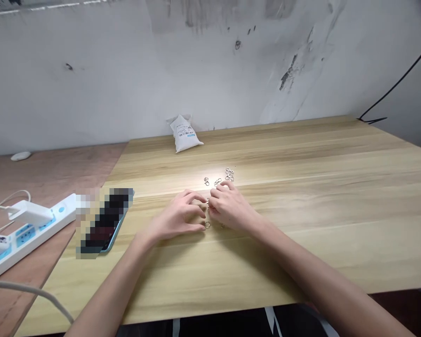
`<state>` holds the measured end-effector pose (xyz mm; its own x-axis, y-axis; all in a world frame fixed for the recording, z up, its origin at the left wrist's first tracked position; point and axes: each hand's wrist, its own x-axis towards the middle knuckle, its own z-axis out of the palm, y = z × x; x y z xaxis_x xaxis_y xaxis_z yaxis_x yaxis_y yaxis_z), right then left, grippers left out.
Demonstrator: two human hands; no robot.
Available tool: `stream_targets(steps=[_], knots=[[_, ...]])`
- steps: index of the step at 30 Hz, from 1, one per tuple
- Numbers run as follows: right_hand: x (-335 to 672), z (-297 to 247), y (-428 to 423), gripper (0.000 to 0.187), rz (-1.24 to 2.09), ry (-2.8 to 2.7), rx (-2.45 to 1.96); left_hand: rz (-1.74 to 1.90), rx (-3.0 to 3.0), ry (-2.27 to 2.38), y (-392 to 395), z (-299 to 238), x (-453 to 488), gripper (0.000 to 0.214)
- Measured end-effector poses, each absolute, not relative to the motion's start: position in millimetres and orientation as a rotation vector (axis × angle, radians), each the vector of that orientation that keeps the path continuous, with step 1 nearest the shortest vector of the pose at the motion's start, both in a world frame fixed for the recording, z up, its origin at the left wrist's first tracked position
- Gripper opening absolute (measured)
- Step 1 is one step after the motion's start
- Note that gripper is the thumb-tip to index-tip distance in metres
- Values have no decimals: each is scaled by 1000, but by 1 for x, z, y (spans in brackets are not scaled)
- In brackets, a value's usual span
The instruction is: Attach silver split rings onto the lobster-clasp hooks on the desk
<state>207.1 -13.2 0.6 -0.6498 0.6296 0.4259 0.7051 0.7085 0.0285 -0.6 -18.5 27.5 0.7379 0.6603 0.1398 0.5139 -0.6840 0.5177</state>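
two bare hands low on one pale wooden table [301, 224], knuckles up, close together near the middle.

left hand [180, 216]: fingers bent and slightly spread, tips pointing right, thumb down on the wood. right hand [231, 207]: fingers curled, tips pointing left, almost meeting those of the left.

between the two sets of fingertips, one small metal piece [208, 201]. too small to tell which hand grips it, or whether either does. just beside the left thumb, flat on the wood, one metal ring [207, 225].

just beyond the hands, on the far side, two single clasps side by side: left clasp [206, 181] and right clasp [218, 181], slightly apart. right of them and a little farther, one small heap of rings [229, 174], touching one another, too tangled to count.

well beyond, near the wall, one white bag [184, 133], slumped, with a printed label facing forward.

at the table's left edge, one phone [107, 220], lying flat and blurred out. left of it, on a reddish board, one white power strip [38, 229] with blue sockets. far left by the wall, one white round object [20, 155]. at far right, one black cable [396, 82], slanting down the wall to the table's far corner.
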Motion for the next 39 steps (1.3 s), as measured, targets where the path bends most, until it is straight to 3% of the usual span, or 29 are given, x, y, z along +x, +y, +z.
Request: stream_targets(steps=[12,16,22,28,39], knots=[[212,2,-8,17,-124,-2382,-1142,523,2670,964,-20,15,13,2],[214,1,-6,15,-66,-2337,-1177,547,2691,960,-20,14,15,11],[216,-4,-2,7,318,-2195,-1206,546,2705,980,-14,11,4,14],[215,2,-6,4,621,-1999,-985,827,2690,1277,-8,15,-4,10],[214,-5,-1,7,387,-2016,-998,916,2762,1282,-12,19,0,13]])
